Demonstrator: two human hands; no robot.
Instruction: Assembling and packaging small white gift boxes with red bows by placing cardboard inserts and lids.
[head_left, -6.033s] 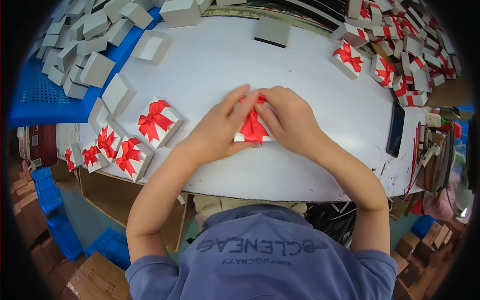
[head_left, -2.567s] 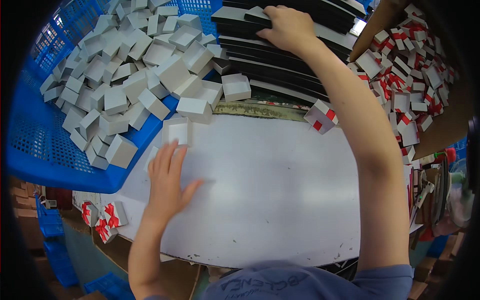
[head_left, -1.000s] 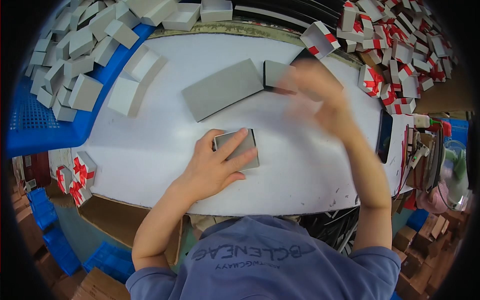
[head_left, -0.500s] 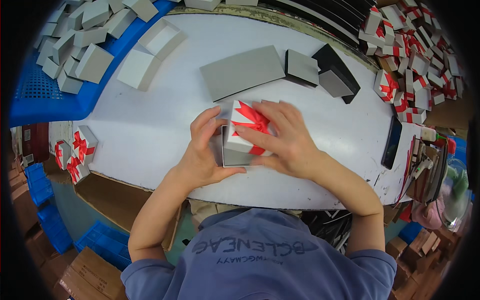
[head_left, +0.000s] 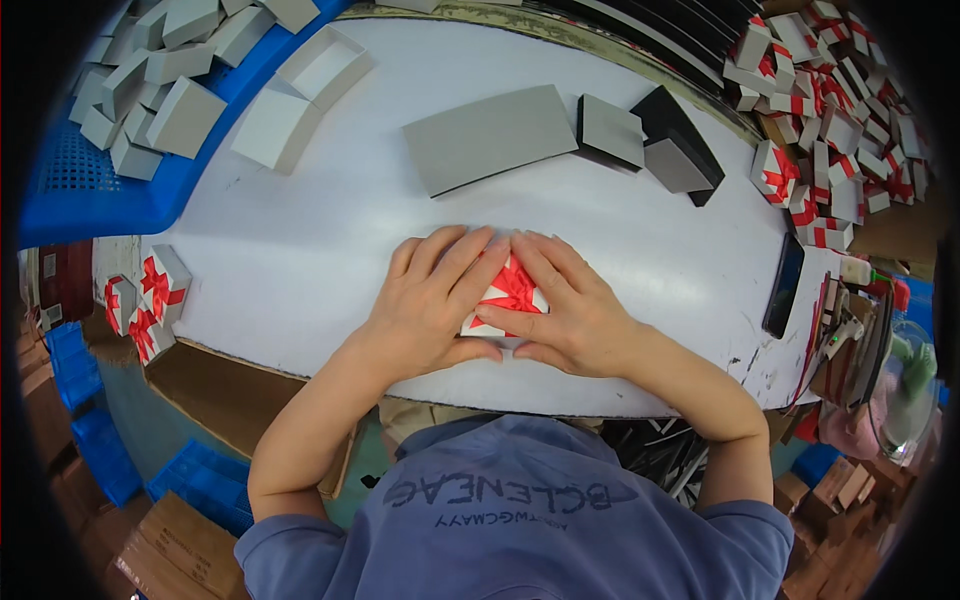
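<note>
Clock read from the bow box, 12 = far side.

White bow box w/ red ribbon (head_left: 518,287) is on the white table (head_left: 340,225), nr its front edge, ctr, bow up; inside hidden. L hand (head_left: 425,305) cups its 9 o'clock side, fingers close together at the top edge, thumb nr 6. R hand (head_left: 585,315) grasps the 3 o'clock side, fingers partly over the top. So box is held btwn both hands.

Blue basket (head_left: 110,220), 9–10: piled w/ plain white boxes (head_left: 188,118), mixed angles. On table at 11, open white box (head_left: 325,68), hollow up, pale inside; touching it at 10, a 2nd white box (head_left: 273,130), broad face up.

Big carton (head_left: 890,240), 2–3: heaped w/ white boxes w/ red ribbon, some showing open sides.

12: lg grey panel (head_left: 495,138); 1: smaller grey piece, blk edges (head_left: 612,130); 1–2: blk pieces (head_left: 690,150). 9: three ribboned boxes (head_left: 165,285), bunched at table edge. 3: dark phone (head_left: 786,285).
</note>
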